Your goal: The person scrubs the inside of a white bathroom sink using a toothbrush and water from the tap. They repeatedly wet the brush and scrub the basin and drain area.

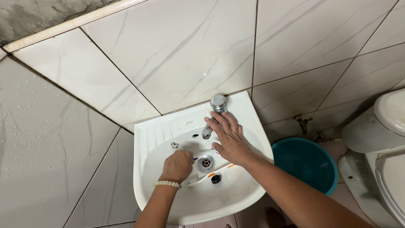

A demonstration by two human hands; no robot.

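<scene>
1. A white corner washbasin [168, 126] is seen at the centre of the frame, set against marbled wall tiles [177, 50].
2. The left hand [177, 165], with a pearl bracelet [167, 183] at the wrist, is curled shut around a thin toothbrush [201, 158], whose tip is pointed at the metal drain [206, 162].
3. The right hand [230, 139] is laid flat, fingers spread, over the basin's upper right, just below the chrome tap [217, 104].
4. A second, white and orange toothbrush [206, 176] is seen lying in the bowl beside a black plug [216, 179].
5. A teal bucket [308, 162] is placed lower right, with a toilet [379, 139] at the right edge.
</scene>
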